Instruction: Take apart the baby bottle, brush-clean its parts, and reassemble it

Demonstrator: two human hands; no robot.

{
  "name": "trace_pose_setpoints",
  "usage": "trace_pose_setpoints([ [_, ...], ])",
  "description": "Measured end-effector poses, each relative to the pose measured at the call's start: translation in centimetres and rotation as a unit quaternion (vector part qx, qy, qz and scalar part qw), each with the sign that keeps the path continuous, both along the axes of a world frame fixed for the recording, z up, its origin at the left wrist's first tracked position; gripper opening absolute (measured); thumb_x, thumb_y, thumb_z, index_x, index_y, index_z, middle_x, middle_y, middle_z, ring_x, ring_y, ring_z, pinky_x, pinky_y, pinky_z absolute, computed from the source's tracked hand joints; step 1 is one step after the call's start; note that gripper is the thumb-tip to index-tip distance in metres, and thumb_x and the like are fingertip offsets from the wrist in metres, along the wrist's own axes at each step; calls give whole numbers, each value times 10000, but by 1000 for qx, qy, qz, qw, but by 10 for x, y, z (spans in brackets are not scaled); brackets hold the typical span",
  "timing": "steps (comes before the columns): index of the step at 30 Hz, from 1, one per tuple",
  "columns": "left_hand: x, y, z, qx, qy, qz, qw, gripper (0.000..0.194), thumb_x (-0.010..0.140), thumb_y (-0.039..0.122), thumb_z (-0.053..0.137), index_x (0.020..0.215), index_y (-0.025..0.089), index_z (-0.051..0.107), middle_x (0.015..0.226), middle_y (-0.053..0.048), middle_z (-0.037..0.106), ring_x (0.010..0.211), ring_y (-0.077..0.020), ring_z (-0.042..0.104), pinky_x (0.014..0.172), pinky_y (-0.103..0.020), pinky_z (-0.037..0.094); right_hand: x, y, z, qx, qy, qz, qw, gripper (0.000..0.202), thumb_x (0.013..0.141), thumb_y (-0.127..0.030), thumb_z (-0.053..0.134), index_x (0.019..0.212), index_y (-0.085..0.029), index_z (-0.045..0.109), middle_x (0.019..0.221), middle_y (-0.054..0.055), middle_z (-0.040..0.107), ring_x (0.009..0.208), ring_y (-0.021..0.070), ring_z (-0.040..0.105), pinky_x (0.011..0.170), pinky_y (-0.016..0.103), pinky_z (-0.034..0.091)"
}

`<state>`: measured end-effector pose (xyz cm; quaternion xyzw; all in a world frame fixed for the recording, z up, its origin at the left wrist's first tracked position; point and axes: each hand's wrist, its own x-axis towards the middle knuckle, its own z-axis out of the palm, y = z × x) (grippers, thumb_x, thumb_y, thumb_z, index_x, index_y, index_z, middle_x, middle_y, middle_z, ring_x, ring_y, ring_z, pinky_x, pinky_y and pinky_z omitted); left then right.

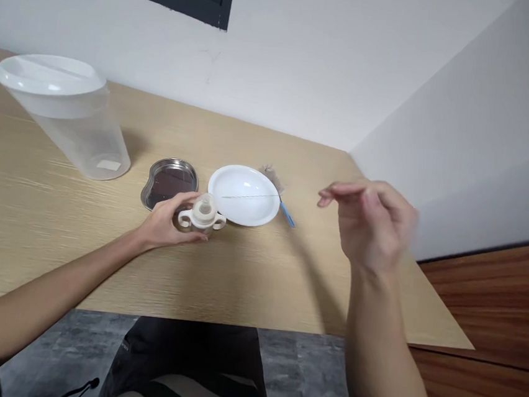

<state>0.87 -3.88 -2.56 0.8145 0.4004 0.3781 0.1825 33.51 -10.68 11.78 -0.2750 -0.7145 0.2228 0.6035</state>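
My left hand (168, 222) is wrapped round a small baby bottle (203, 216) with a translucent nipple and two white side handles. The bottle stands upright on the table. My right hand (374, 221) is raised above the table's right side, fingers stretched out and bent at the knuckles, with nothing visible in it. Right behind the bottle is a white oval dish (244, 216), a thin wire-like rod (251, 196) lying across it. A brush with a blue handle (287, 214) and pale bristles (271, 177) rests at the dish's right edge.
A kidney-shaped metal tray (170, 184) lies just behind my left hand. Farther left stands a tall translucent pitcher (72, 124) with a white lid. The wooden table (100, 257) meets white walls at the back and right. Brown wooden drawers (493, 295) are at the right.
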Motion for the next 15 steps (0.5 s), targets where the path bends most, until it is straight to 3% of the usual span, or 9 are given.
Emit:
trace_pose_setpoints([
  [2, -1, 2, 0, 35, -9, -6, 999, 908, 627, 591, 900, 1376, 190, 579, 1230, -120, 741, 1052, -300, 735, 883, -374, 600, 21, 44, -20, -23, 93, -115, 989, 278, 951, -431, 681, 819, -201, 767, 768, 47, 730, 654, 164, 674, 632, 323, 567],
  [4, -3, 3, 1, 75, -26, -17, 997, 884, 634, 571, 900, 1361, 186, 578, 1154, -112, 737, 960, -271, 722, 826, -374, 593, 43, 77, -47, -94, 161, -245, 952, 429, 943, -519, 667, 661, -198, 629, 624, -9, 615, 531, 108, 570, 522, 252, 489],
  [8, -9, 8, 1, 133, -58, -26, 989, 687, 748, 621, 761, 1261, 190, 609, 928, -57, 656, 778, -214, 607, 686, -361, 528, 72, 119, -100, -145, 200, -323, 914, 534, 1005, -552, 550, 610, -214, 429, 515, -94, 358, 407, 61, 366, 402, 194, 326],
  [9, -11, 9, 0, 140, -66, -19, 988, 637, 778, 655, 699, 1206, 190, 619, 885, -48, 621, 758, -212, 578, 667, -363, 508, 76, 126, -111, -159, 200, -337, 906, 516, 1017, -540, 538, 635, -204, 456, 526, -98, 362, 403, 56, 356, 400, 189, 324],
  [11, -15, 13, -2, 153, -90, 8, 984, 579, 814, 724, 585, 1054, 199, 605, 836, -37, 555, 735, -210, 533, 645, -369, 473, 83, 135, -130, -183, 192, -362, 894, 375, 1025, -467, 579, 816, -156, 596, 646, -69, 526, 475, 55, 461, 459, 191, 417],
  [13, -19, 17, -3, 160, -118, 40, 979, 537, 828, 756, 524, 900, 224, 517, 802, -23, 499, 703, -198, 490, 619, -364, 439, 89, 140, -145, -199, 171, -382, 886, 286, 1017, -425, 610, 1027, -142, 656, 855, -5, 659, 639, 94, 610, 579, 240, 535],
  [15, -21, 18, -3, 156, -140, 67, 975, 506, 847, 739, 510, 792, 249, 397, 741, 6, 440, 646, -175, 441, 583, -349, 400, 95, 142, -156, -207, 139, -395, 884, 294, 1013, -417, 617, 1124, -148, 659, 983, 30, 691, 758, 130, 668, 663, 287, 582],
])
